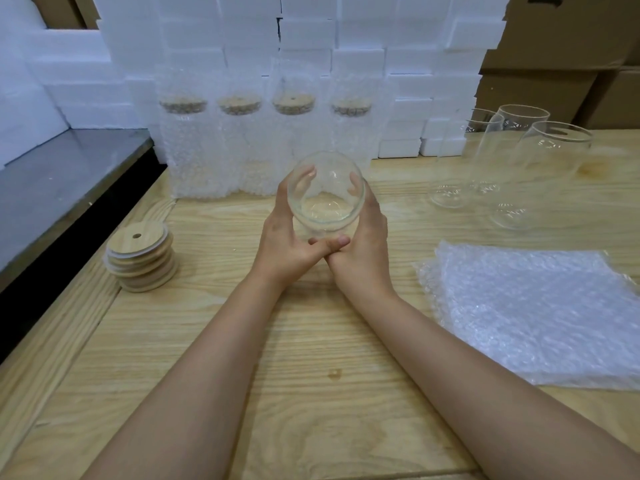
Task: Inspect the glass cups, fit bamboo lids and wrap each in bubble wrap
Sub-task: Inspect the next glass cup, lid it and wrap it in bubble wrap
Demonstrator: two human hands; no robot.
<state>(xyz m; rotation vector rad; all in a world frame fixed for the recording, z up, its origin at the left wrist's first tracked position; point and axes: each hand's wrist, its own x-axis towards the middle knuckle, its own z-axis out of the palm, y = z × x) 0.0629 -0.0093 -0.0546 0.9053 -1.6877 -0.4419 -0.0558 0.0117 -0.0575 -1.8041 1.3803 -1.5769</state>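
A person cradles a glass cup [325, 202] in both hands above the middle of a wooden table [311, 375], its open mouth tipped toward the camera, apparently so the inside and base can be checked for flaws. The left hand [282, 242] and right hand [367, 247] each curl round opposite sides of the wall, fingers spread against the glass and thumbs meeting beneath it. Supplies sit within reach on either side: a stack of bamboo lids [140, 261] near the table's left edge, and sheets of bubble wrap [533, 317] lying flat to the right, near that edge. Four wrapped cups [188, 157], lids fitted, stand in a row at the far side against a wall of foam blocks [311, 46], while bare cups [550, 157] wait far right. Open board in front of the person leaves room to set the cup down.
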